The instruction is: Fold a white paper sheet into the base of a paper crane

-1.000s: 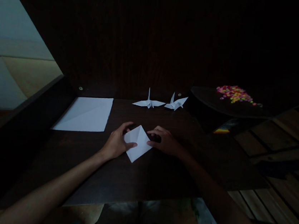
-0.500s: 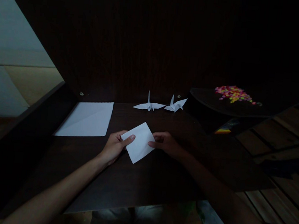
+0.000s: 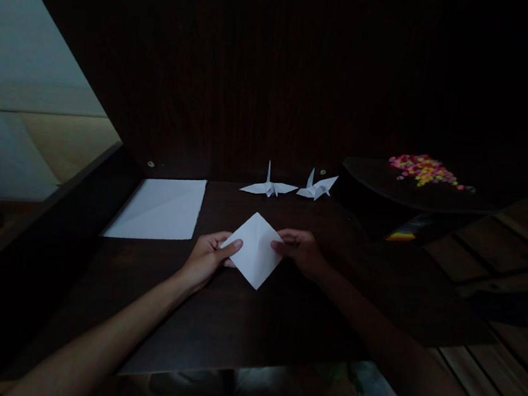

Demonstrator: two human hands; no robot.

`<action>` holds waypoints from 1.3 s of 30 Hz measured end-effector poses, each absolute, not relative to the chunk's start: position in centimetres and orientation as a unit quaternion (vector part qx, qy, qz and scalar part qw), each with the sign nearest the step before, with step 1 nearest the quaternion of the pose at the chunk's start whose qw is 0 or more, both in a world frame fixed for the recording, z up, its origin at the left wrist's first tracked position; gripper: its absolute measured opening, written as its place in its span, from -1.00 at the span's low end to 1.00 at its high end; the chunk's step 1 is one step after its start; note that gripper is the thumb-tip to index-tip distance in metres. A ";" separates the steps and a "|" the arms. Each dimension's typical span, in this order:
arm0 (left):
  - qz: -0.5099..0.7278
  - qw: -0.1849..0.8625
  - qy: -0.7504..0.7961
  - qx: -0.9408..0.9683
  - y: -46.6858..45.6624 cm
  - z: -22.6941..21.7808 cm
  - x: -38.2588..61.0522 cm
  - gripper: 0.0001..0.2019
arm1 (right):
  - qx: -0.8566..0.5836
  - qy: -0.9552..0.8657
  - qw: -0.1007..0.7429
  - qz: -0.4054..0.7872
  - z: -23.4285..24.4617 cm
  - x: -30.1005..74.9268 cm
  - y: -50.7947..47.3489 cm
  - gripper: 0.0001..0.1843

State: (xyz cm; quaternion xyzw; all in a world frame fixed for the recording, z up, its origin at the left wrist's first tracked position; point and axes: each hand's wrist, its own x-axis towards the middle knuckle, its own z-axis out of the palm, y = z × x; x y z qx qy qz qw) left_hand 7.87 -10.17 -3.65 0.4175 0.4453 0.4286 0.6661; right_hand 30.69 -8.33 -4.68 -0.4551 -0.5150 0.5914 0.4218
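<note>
Folded paper turned onto its point since half a second ago; both hands still on it.

The folded paper [image 3: 256, 250] was a slanted square and now sits as a diamond, one corner toward me and one away, a little further right on the dark table [image 3: 231, 321]. My left hand [image 3: 207, 259] pinches the left corner with the thumb on top. My right hand [image 3: 300, 253] grips the right corner, fingers curled at the edge. The paper lies directly between the hands, its near-far diagonal crossing the line from hand to hand, and neither hand is clearly closer. I can't tell whether the near tip rests on the wood or is lifted off it. A flat sheet [image 3: 158, 209] lies far left. Two paper cranes [image 3: 268, 187] stand at the far edge, well apart from the hands.
</note>
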 end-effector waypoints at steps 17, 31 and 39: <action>0.369 0.309 0.496 0.723 -9.7 -4.7 6.9 -0.67 | -0.483 -0.719 0.341 0.366 -4.7 31.0 -8.4 -0.68; 0.324 0.246 0.462 0.788 -9.9 -3.4 6.5 -0.64 | -0.487 -0.762 0.348 0.248 -5.3 31.2 -8.4 -0.75; 0.333 0.259 0.451 0.787 -9.8 -3.9 6.8 -0.65 | -0.452 -0.764 0.373 0.272 -4.8 30.4 -8.9 -0.79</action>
